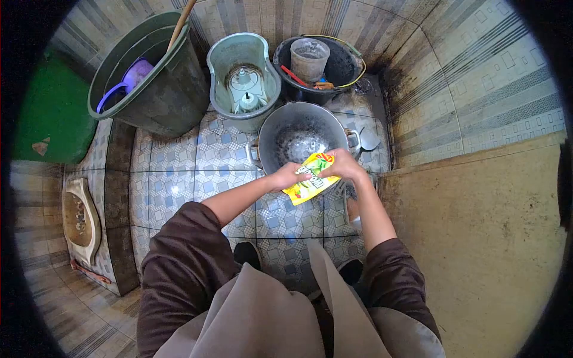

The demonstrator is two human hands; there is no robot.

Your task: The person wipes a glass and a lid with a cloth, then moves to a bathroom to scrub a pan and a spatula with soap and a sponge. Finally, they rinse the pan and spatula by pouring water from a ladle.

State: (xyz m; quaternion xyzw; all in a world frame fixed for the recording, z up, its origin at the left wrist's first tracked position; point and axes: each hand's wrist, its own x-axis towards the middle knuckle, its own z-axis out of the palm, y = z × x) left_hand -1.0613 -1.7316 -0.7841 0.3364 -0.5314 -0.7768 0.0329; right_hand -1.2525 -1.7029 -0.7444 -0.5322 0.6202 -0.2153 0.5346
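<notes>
Between the left hand (pixel 287 176) and the right hand (pixel 342 165), both gripping it, a yellow packet (pixel 309 182) is held over the near rim of a large metal pot (pixel 298 134) on the tiled floor (pixel 173 188). Beyond the hands, past the pot, stand a pale green tub (pixel 245 107) and a black basin (pixel 343 62) holding a grey container (pixel 310 61).

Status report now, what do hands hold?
Left hand and right hand: both gripping yellow packet. Packet: above near rim of metal pot. Obstruction: none visible between packet and pot.
</notes>
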